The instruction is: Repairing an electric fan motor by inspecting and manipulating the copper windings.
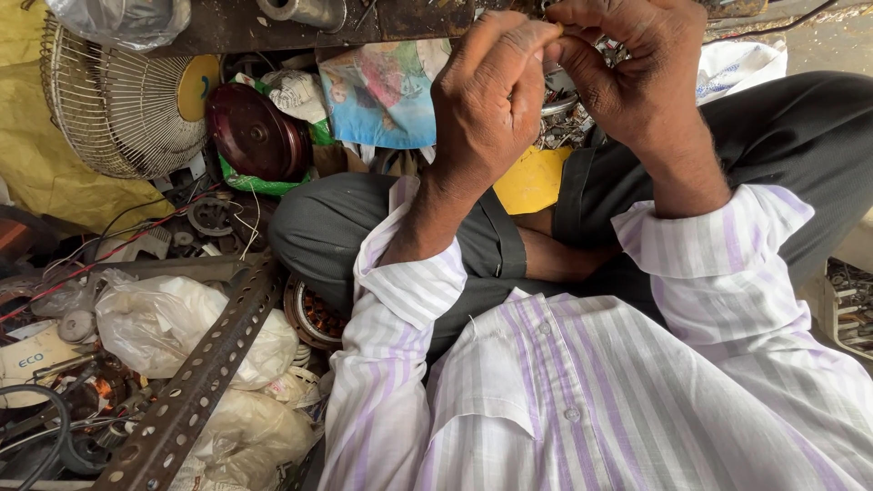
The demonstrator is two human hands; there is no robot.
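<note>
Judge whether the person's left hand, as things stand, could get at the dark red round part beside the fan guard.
Probably yes: the left hand is raised, pinching something small with the right hand, and nothing stands between it and the dark red round part.

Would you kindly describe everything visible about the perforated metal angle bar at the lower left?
The perforated angle bar is a long L-section strip of dull grey, rusty-looking metal with rows of round and slotted holes. It lies slanted, from the bottom edge up toward the seated person's knee, resting across white plastic bags amid scrap. Neither hand touches it.
</note>
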